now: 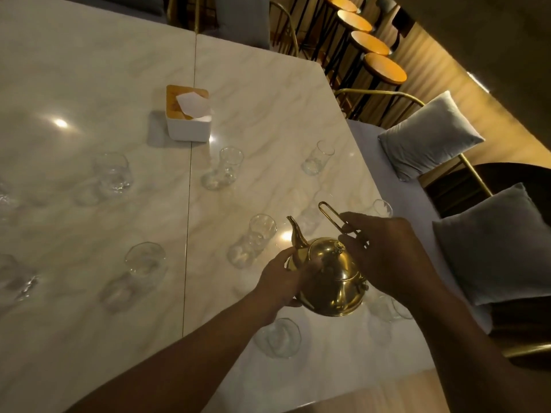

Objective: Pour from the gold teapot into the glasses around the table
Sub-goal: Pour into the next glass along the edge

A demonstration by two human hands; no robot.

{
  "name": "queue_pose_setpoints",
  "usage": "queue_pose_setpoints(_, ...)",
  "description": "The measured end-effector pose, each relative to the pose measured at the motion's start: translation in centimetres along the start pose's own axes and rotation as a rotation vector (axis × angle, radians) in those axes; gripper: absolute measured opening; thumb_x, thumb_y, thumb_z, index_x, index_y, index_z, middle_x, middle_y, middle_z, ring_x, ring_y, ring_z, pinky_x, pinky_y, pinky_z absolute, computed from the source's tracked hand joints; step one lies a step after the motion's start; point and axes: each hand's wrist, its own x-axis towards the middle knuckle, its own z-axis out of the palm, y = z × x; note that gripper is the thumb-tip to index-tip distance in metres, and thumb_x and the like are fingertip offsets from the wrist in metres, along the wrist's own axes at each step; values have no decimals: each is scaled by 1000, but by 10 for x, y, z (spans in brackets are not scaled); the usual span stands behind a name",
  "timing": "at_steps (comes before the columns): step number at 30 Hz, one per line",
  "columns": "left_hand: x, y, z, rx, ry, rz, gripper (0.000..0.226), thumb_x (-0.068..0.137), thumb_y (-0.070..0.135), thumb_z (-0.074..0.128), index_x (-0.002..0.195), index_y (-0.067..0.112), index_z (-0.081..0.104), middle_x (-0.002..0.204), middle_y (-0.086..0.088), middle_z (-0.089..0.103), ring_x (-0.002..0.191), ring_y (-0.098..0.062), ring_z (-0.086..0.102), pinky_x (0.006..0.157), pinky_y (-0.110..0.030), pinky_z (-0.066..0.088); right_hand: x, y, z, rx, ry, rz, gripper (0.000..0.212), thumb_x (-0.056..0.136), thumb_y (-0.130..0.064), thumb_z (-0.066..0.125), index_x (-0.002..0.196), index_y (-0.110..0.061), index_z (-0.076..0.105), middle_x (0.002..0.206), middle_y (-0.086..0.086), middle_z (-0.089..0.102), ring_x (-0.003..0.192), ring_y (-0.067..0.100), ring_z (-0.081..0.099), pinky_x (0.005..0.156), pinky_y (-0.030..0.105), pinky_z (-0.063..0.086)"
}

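Note:
The gold teapot (331, 278) hangs above the marble table (253, 93) near its right edge, spout pointing up and away. My right hand (387, 254) grips its looped handle from the right. My left hand (283, 278) cups the pot's body just below the spout. Several clear glasses stand around it: one (256, 239) just left of the spout, one (281, 338) below my left wrist, one (222, 168) further back, one (317, 158) by the right edge, one (383, 207) behind my right hand. Whether they hold liquid is unclear.
A white tissue box (187, 117) with a wooden lid sits mid-table by the seam. More glasses (113, 174) stand on the left half. Grey cushions (429, 135) lie on chairs along the right edge; round stools (384, 68) line the far right.

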Motion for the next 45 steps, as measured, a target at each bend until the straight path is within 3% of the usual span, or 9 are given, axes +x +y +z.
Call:
queue_pose_setpoints(5,11,-10,0,-24,23,-36,73,55,66,82,119,48,50,130,-9,62,113,-31,61,78,-49,62,16,9,11,-8,-53,-37,37,89,-17,72,126,-14,67,107,4,77,86,21,74,75,31,57)
queue_pose_setpoints(11,17,-16,5,-76,47,-68,102,45,72,82,135,38,48,135,-10,59,111,-32,61,68,-39,63,35,19,19,9,-125,-102,39,90,-20,71,128,-16,66,111,4,76,91,23,74,82,38,61)
queue_pose_setpoints(16,20,-21,7,-159,98,-78,77,64,59,81,132,36,53,130,-10,61,105,-28,64,68,-39,62,52,23,24,-2,-172,-184,31,91,-24,69,121,-16,70,104,2,77,83,20,73,75,37,62)
queue_pose_setpoints(25,23,-20,6,-183,99,-69,56,77,58,73,125,32,61,116,-5,69,104,-30,67,81,-48,61,81,19,31,-83,-237,-285,24,91,-28,67,111,-16,73,97,1,77,81,20,70,75,39,60)
queue_pose_setpoints(29,22,-19,6,-195,81,-75,56,75,60,73,121,32,64,115,-6,70,103,-32,68,83,-51,60,88,18,31,-114,-253,-304,19,90,-28,67,103,-14,73,92,2,76,80,21,70,75,41,60)
queue_pose_setpoints(39,19,-16,14,-205,64,-58,59,72,62,74,120,30,65,118,-7,69,104,-34,68,84,-51,59,93,16,26,-148,-279,-317,22,90,-29,67,106,-16,73,94,2,76,81,20,70,77,39,60)
queue_pose_setpoints(45,15,-13,19,-208,37,-38,59,72,63,73,118,27,66,116,-9,70,103,-34,69,85,-50,59,94,15,20,-142,-289,-308,33,89,-29,68,120,-17,70,105,2,76,92,21,71,85,39,59)
